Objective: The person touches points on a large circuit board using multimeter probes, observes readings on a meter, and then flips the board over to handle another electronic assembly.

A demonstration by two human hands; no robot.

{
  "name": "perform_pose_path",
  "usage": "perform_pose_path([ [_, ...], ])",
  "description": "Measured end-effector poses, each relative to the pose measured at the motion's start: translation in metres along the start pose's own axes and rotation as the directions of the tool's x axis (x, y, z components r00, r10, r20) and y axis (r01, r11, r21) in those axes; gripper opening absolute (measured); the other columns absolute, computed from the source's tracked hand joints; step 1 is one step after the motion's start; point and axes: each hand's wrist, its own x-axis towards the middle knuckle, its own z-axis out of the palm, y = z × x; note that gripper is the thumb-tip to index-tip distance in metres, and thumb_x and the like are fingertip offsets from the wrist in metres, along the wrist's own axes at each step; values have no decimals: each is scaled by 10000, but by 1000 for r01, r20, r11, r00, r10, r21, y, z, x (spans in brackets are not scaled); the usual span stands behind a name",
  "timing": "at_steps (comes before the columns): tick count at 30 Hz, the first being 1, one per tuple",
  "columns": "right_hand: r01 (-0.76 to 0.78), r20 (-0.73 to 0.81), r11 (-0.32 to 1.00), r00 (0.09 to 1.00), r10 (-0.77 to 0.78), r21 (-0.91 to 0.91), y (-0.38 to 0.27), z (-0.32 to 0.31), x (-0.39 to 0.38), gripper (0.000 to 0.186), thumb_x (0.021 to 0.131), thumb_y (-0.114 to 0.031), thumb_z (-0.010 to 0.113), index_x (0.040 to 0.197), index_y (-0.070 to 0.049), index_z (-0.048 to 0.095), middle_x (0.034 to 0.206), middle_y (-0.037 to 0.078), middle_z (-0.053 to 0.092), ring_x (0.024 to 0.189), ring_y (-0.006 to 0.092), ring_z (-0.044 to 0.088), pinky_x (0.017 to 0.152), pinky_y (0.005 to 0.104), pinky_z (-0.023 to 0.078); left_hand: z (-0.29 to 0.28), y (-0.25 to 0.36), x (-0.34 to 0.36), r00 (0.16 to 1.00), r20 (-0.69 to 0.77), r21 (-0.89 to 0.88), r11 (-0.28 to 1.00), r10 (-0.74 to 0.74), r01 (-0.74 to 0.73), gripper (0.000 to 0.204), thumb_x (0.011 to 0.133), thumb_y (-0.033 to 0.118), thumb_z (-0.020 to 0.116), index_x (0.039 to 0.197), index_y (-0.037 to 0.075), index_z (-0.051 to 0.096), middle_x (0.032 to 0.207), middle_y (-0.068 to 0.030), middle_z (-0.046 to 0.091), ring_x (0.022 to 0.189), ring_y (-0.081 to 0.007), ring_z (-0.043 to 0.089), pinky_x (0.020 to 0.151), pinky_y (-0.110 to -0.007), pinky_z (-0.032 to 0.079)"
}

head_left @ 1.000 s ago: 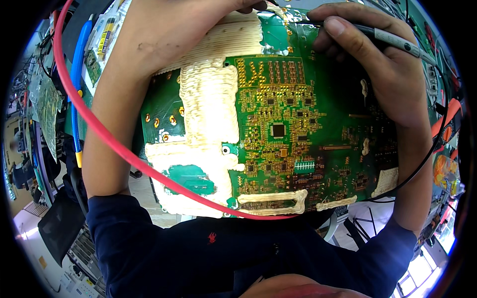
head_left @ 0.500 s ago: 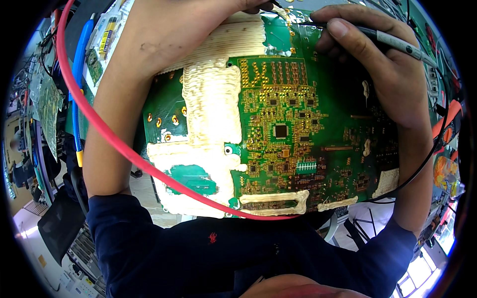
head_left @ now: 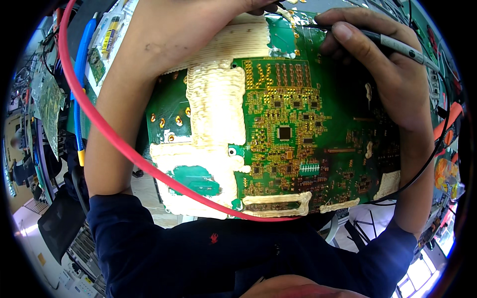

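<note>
Green circuit board point(head_left: 298, 119), cream ridged coating point(head_left: 216, 104), red cable point(head_left: 119, 145)

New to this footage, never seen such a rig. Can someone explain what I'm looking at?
No machine here: these are a person's two bare hands. The view comes from a wide fisheye camera worn on the head, looking down, so straight edges bend near the rim and picture left is the person's left.

Below the hands lies a large green circuit board, partly covered by ridged cream material, with a black square chip near its middle. A red tube crosses in front of its lower left part.

The right hand holds a grey-and-black pen-like tool, tip toward the board's upper edge. The left hand reaches over the upper left; whether it grips something is unclear.
</note>
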Motion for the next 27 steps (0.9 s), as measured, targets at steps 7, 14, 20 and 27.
perform_pose_path([
  [7,-8,11,1000,1000,8,-13,-2,1,1,272,1041,-210,626,1189,-8,732,899,62,737,809,94,663,759,228,527,-1,-18,2,1000,-14,-9,1000,25,-25,241,925,187,789,986,-34,715,854,-81,743,764,-100,675,678,-228,534],
  [14,12,18,1000,1000,-12,3,0,1,3,267,1039,-199,630,1189,-3,731,885,60,741,793,92,665,747,224,529,-6,-29,5,996,10,-78,993,91,-90,222,923,158,782,990,-44,716,849,-92,745,762,-109,678,686,-233,536],
  [20,9,10,1000,1000,-9,2,0,0,1,268,1038,-196,631,1195,-2,730,881,60,740,785,91,666,741,221,531,-5,-32,7,996,16,-106,991,87,-85,223,919,156,786,988,-45,716,853,-101,749,764,-114,687,694,-240,545],
  [27,7,11,1000,1000,-7,13,0,1,1,266,1039,-194,629,1194,-2,732,878,56,734,783,89,657,739,218,525,-1,-9,2,1000,1,-17,1000,1,-1,233,920,161,788,995,-47,717,865,-110,755,778,-120,699,707,-243,557],
])
